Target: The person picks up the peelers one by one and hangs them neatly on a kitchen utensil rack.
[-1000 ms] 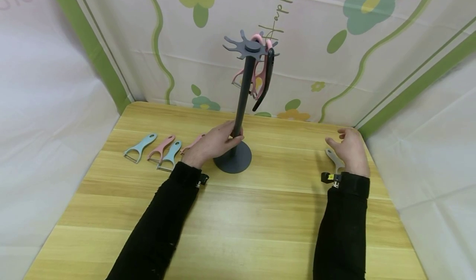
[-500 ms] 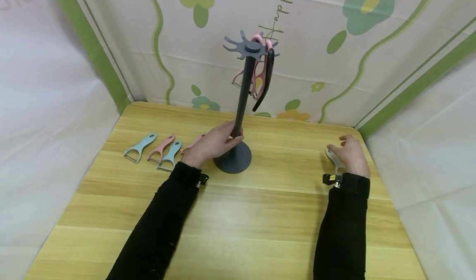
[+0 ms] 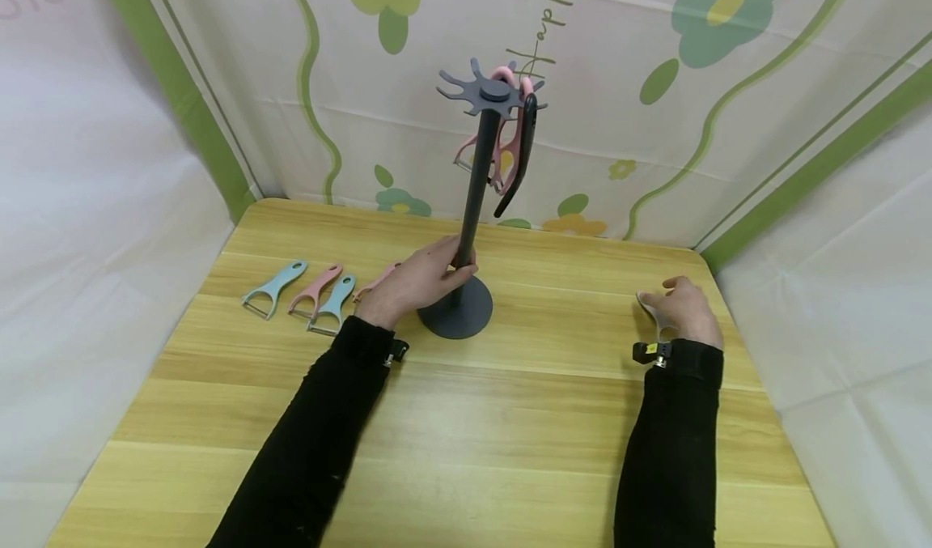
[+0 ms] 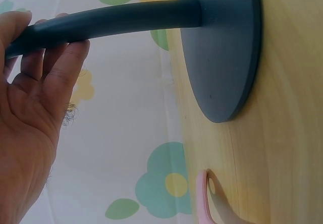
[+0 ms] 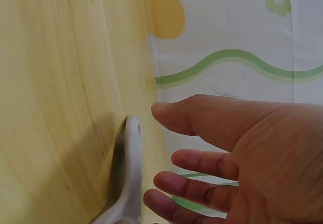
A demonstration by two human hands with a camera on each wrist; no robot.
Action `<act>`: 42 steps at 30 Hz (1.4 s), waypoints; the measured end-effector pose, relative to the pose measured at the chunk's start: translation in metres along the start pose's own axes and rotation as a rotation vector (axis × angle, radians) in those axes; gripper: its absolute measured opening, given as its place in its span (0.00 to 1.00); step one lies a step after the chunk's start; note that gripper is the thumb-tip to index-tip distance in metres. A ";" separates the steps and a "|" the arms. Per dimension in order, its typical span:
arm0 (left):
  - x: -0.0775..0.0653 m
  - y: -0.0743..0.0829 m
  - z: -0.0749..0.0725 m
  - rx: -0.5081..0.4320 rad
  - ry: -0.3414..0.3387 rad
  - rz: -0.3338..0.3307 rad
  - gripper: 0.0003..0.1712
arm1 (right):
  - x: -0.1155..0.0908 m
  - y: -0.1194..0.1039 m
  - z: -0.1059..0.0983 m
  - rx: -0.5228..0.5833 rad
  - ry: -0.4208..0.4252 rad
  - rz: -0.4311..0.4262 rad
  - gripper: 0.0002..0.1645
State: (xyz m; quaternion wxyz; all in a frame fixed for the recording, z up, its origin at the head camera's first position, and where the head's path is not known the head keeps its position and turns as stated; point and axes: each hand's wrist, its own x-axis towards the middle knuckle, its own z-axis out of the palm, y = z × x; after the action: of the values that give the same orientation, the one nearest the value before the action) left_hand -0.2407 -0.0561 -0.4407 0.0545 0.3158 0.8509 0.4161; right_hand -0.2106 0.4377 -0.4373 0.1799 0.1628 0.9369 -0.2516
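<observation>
My left hand (image 3: 415, 283) grips the dark grey pole (image 3: 476, 192) of a hanging stand low down, just above its round base (image 3: 476, 313). In the left wrist view, the thumb and fingers wrap the pole (image 4: 126, 19). At the right, my right hand (image 3: 688, 312) hovers over a whitish peeler (image 3: 650, 311) lying on the table. The right wrist view shows its fingers spread and apart from the peeler's handle (image 5: 132, 163); the peeler's blade end is out of that view. Pink peelers (image 3: 510, 153) and a black-handled one (image 3: 526, 155) hang from the stand's top hooks (image 3: 473, 91).
Left of the stand lie a blue peeler (image 3: 273, 287), a pink peeler (image 3: 315, 290) and another blue peeler (image 3: 335, 303), the last two close together. A further pink peeler (image 3: 386, 273) is partly hidden behind my left hand. Flower-printed curtain (image 3: 429, 143) borders the wooden table (image 3: 510, 418).
My right hand has come down and slightly nearer me, now over the whitish peeler and covering more of its handle. The left hand and the stand have stayed in place.
</observation>
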 end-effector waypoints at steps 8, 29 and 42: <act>0.001 0.001 -0.001 -0.001 -0.004 -0.016 0.05 | 0.004 0.003 0.002 -0.043 -0.031 0.014 0.49; 0.002 0.000 0.000 0.006 -0.003 -0.015 0.04 | 0.002 0.003 0.007 -0.008 0.005 -0.002 0.35; 0.001 0.001 0.000 0.007 -0.007 -0.008 0.05 | -0.005 -0.016 -0.006 0.026 0.066 -0.041 0.33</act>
State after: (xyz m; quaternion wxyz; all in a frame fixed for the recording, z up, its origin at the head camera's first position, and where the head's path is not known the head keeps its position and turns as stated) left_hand -0.2408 -0.0556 -0.4395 0.0579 0.3139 0.8534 0.4120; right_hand -0.2143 0.4265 -0.4240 0.1415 0.1543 0.9421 -0.2619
